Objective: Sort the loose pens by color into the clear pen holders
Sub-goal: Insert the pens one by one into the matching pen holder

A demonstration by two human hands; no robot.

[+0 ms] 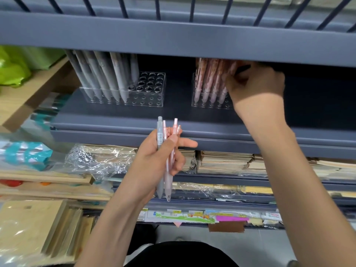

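My left hand (154, 160) grips a small bunch of loose pens (165, 157) upright in front of the shelf edge: one grey, the others pink. On the dark shelf stand two clear pen holders. The left holder (150, 87) has several grey pens (104, 74) in its left half and bare holes on the right. The right holder (198, 102) carries several pink pens (210, 79). My right hand (254, 83) reaches under the upper shelf, its curled fingers at the tops of the pink pens; what they pinch is blurred.
The upper shelf's grey front lip (173, 41) hangs low over both holders. Below the pen shelf lie stacks of wrapped notebooks (225, 160) and crinkled plastic wrap (96, 158). A green bag (13, 68) sits at far left, cardboard boxes (32, 222) at lower left.
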